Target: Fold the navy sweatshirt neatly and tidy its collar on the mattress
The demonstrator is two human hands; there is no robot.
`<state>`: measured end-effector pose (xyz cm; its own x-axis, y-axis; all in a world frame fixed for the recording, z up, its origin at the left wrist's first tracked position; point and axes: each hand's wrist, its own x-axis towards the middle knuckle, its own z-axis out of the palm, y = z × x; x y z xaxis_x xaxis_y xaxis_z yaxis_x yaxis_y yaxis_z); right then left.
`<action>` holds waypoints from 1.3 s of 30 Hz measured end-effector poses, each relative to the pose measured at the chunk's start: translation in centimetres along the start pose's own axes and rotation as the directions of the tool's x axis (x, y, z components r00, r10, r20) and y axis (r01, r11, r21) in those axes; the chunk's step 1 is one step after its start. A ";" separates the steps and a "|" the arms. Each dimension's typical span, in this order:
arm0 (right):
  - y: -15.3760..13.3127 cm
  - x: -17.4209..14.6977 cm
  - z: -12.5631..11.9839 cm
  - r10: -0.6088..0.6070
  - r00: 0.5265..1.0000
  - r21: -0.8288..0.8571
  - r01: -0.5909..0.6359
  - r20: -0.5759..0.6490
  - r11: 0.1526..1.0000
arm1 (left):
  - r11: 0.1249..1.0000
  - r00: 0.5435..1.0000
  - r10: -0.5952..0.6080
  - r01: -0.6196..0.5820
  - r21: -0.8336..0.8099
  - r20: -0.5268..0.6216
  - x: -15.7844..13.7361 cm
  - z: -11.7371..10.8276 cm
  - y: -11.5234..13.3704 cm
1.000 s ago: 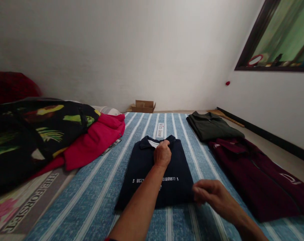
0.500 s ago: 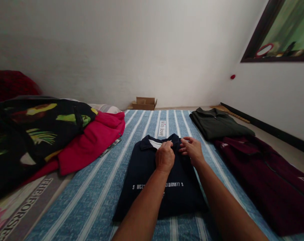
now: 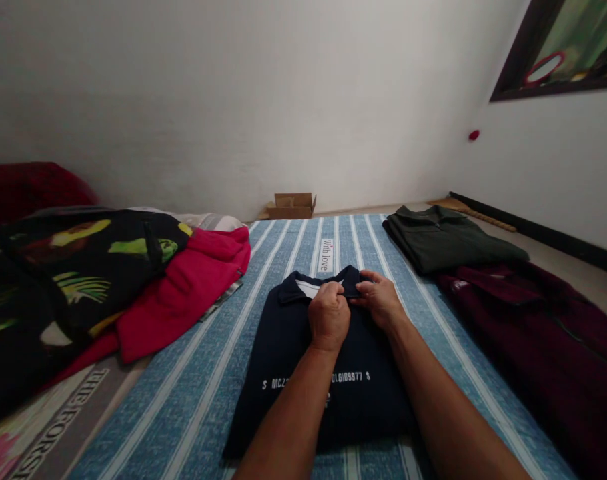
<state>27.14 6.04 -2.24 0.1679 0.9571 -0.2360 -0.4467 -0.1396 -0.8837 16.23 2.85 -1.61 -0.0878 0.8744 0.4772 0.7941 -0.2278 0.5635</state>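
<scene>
A navy collared shirt [image 3: 278,347], folded into a neat block, lies flat on a blue and white striped sheet [image 3: 183,393]. White lettering runs across its front, partly covered by my left forearm. My left hand [image 3: 329,317] is closed at the front of the collar, its fingertips mostly hidden behind the knuckles. On the right side of the same collar, my right hand [image 3: 381,300] pinches the collar's edge between thumb and fingers. White lining shows inside the neck opening.
Folded dark green [image 3: 448,240] and maroon garments [image 3: 528,333] lie to the right. On the left are a black patterned garment [image 3: 83,267] and a pink one [image 3: 203,287]. A cardboard box [image 3: 292,208] stands by the wall.
My right hand has come slightly left, and its fingers have closed on the collar's edge. My left hand stays at the collar. The view has shifted a little.
</scene>
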 end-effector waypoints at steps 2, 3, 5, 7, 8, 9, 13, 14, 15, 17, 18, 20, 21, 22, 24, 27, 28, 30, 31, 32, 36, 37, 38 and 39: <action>0.0 0.0 -0.2 0.008 1.000 0.024 -0.009 0.016 1.000 | 1.000 0.995 -0.010 0.008 -0.017 -0.099 0.2 -0.2 0.1; 0.0 0.0 -0.3 0.011 1.000 0.032 -0.011 0.023 0.999 | 1.000 0.990 -0.012 0.010 -0.014 -0.137 0.2 -0.3 0.1; 0.1 -0.1 -0.5 0.011 0.999 0.051 -0.013 0.041 0.999 | 1.000 0.986 -0.006 0.009 0.014 -0.168 0.3 -0.4 0.2; 0.1 -0.2 -0.6 0.010 0.997 0.078 -0.016 0.072 0.997 | 0.998 0.991 0.004 0.005 0.068 -0.132 0.3 -0.5 0.3; 0.1 -0.2 -0.7 0.013 0.996 0.094 -0.021 0.089 0.995 | 0.995 0.996 0.002 0.007 0.101 -0.092 0.3 -0.4 0.4; 0.2 -0.2 -0.8 0.017 0.994 0.109 -0.029 0.106 0.994 | 0.991 0.999 -0.006 0.012 0.135 -0.046 0.3 -0.3 0.4; 0.2 0.0 -1.2 0.035 0.984 0.151 -0.063 0.176 0.986 | 0.970 0.992 -0.056 0.028 0.242 0.111 0.4 0.0 0.8; 0.2 0.1 -1.3 0.036 0.981 0.156 -0.066 0.191 0.986 | 0.966 0.989 -0.064 0.028 0.256 0.133 0.4 0.0 0.9; 0.2 0.1 -1.4 0.035 0.979 0.158 -0.068 0.201 0.985 | 0.964 0.987 -0.068 0.027 0.263 0.149 0.4 0.1 1.0; 0.1 0.2 -1.4 0.032 0.977 0.150 -0.064 0.209 0.987 | 0.964 0.983 -0.069 0.022 0.264 0.169 0.4 0.0 1.0; 0.1 0.1 -1.4 0.030 0.978 0.144 -0.061 0.208 0.988 | 0.966 0.982 -0.069 0.021 0.259 0.175 0.4 0.0 1.0; 0.0 0.1 -1.4 0.023 0.978 0.133 -0.051 0.208 0.990 | 0.972 0.980 -0.073 0.029 0.232 0.184 0.4 -0.1 0.9; 0.0 0.0 -1.3 0.019 0.978 0.127 -0.046 0.209 0.991 | 0.977 0.980 -0.075 0.035 0.209 0.186 0.4 -0.1 0.8; 0.0 0.0 -1.3 0.013 0.977 0.120 -0.039 0.211 0.992 | 0.982 0.980 -0.076 0.042 0.183 0.185 0.4 -0.1 0.8; 0.1 -0.1 -1.2 -0.008 0.979 0.098 -0.012 0.205 0.995 | 0.990 0.982 -0.074 0.051 0.133 0.175 0.3 -0.2 0.6; 0.3 0.0 -1.1 -0.078 0.979 -0.008 0.081 0.188 0.997 | 0.995 0.984 -0.070 0.056 0.084 0.165 0.2 -0.1 0.5; 0.4 0.1 -1.1 -0.117 0.975 -0.081 0.134 0.187 0.988 | 0.996 0.984 -0.068 0.057 0.072 0.163 0.2 -0.1 0.5; 0.4 0.2 -1.0 -0.221 0.955 -0.295 0.273 0.199 0.915 | 0.997 0.986 -0.061 0.054 0.051 0.155 0.2 0.1 0.3; 0.3 0.2 -1.0 -0.278 0.937 -0.421 0.344 0.211 0.839 | 0.998 0.987 -0.057 0.051 0.040 0.149 0.2 0.1 0.3; 0.2 0.1 -1.0 -0.328 0.917 -0.548 0.398 0.226 0.736 | 0.998 0.988 -0.052 0.048 0.028 0.143 0.2 0.2 0.2; -0.6 -0.6 -0.8 -0.363 0.889 -0.876 0.390 0.279 0.282 | 0.999 0.992 -0.039 0.040 -0.012 0.119 0.2 0.4 0.0; -0.8 -0.9 -0.7 -0.346 0.894 -0.907 0.367 0.283 0.207 | 0.999 0.993 -0.039 0.041 -0.020 0.116 0.2 0.5 -0.1; -1.0 -1.1 -0.6 -0.332 0.899 -0.924 0.351 0.287 0.152 | 0.999 0.993 -0.039 0.042 -0.028 0.113 0.2 0.5 -0.1; -1.1 -1.3 -0.5 -0.321 0.901 -0.932 0.343 0.293 0.114 | 0.998 0.993 -0.038 0.043 -0.039 0.109 0.2 0.5 -0.1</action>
<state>27.88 4.81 -1.13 0.0372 0.9813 0.1889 0.8259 0.0762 -0.5586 16.44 3.24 -1.96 -0.0517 0.9240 0.3789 0.7657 -0.2068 0.6090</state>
